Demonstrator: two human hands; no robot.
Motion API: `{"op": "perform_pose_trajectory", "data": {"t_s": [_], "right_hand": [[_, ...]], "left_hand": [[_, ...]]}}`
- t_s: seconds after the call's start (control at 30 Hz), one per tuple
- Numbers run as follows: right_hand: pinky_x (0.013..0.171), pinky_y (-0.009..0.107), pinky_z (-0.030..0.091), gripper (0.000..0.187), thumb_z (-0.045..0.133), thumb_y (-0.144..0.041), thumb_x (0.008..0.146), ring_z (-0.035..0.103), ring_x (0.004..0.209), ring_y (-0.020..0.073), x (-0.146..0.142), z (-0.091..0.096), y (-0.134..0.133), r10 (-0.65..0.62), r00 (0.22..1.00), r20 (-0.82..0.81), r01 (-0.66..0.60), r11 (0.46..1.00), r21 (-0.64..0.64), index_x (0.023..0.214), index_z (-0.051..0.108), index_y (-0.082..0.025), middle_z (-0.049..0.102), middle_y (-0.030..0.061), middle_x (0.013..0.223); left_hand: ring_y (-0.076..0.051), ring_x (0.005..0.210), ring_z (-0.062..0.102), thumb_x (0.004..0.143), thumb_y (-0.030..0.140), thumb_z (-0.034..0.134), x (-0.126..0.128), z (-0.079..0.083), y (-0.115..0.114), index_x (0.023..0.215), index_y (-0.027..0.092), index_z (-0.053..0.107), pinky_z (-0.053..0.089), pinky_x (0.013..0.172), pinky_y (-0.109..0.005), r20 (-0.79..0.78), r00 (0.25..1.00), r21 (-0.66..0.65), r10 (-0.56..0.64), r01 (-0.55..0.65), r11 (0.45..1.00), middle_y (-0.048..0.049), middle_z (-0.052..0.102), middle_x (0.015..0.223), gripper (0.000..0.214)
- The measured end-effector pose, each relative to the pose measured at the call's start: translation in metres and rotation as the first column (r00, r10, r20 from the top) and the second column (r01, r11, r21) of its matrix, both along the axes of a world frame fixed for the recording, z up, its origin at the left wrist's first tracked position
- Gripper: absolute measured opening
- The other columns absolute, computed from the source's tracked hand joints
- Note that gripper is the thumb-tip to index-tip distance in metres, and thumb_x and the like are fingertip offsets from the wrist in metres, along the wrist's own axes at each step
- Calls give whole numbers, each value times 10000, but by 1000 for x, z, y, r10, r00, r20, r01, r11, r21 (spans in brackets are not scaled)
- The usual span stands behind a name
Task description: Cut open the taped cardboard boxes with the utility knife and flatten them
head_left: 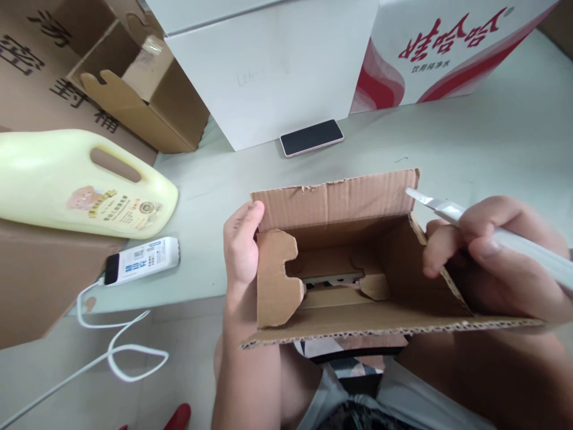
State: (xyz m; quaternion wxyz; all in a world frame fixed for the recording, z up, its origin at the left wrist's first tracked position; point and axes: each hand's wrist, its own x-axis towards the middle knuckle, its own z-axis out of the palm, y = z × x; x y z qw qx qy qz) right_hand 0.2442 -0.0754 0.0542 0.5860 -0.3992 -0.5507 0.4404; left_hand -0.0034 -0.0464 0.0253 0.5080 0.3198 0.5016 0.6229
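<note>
A brown cardboard box (340, 245) with its top flaps spread apart is held over my lap at the table edge. My left hand (242, 245) grips its left side, with the thumb at the upper left corner beside a notched flap (275, 278). In my right hand (501, 257) is a white utility knife (514, 242). Its blade points left, close to the right end of the box's far flap (344, 200). My right fingers also rest by the cut right edge of the box. Through a gap in the box bottom, patterned cloth shows.
A smartphone (312, 138) lies before a white carton (268, 77) and a red-and-white carton (447, 51). At left are a yellow jug (54, 185), a power bank (143, 263) with a white cable (120, 355), and an opened cardboard box (174, 101).
</note>
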Motion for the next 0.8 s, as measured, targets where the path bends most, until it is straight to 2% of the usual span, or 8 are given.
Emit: {"op": "perform_pose_trajectory", "data": {"t_s": [0.3, 0.47, 0.6, 0.8], "right_hand": [[446, 373, 307, 316, 789, -427, 817, 463, 399, 168, -2, 4, 2, -5, 1000, -2, 6, 1000, 9, 678, 560, -260, 707, -41, 521], [443, 380, 288, 294, 789, -431, 820, 447, 367, 167, 0, 0, 0, -15, 1000, -19, 15, 1000, -19, 710, 573, -265, 720, -40, 538], [449, 376, 267, 305, 786, -439, 820, 441, 369, 166, 0, -3, -1, -37, 999, -30, 37, 999, -7, 703, 566, -263, 710, -37, 525], [464, 384, 313, 314, 787, -453, 822, 472, 387, 176, 0, 1, 1, -14, 1000, -1, 14, 1000, -6, 697, 566, -269, 711, -42, 524]], "left_hand": [[-101, 477, 385, 799, 454, 793, -1, -2, -1, 633, 202, 531, 303, 459, -268, 17, 1000, 3, -4, 4, 1000, 34, 410, 545, 400], [-129, 512, 450, 809, 470, 785, -3, -6, -1, 660, 208, 549, 327, 501, -289, 26, 999, 11, -18, 18, 1000, 31, 403, 547, 383], [-125, 503, 434, 843, 447, 761, -5, -8, -2, 669, 210, 547, 310, 503, -296, 7, 1000, 11, -26, 26, 1000, 33, 390, 548, 363], [-114, 486, 406, 837, 461, 771, -5, -7, -1, 627, 212, 500, 311, 471, -296, -9, 1000, 18, -29, 29, 999, 26, 413, 566, 423]]}}
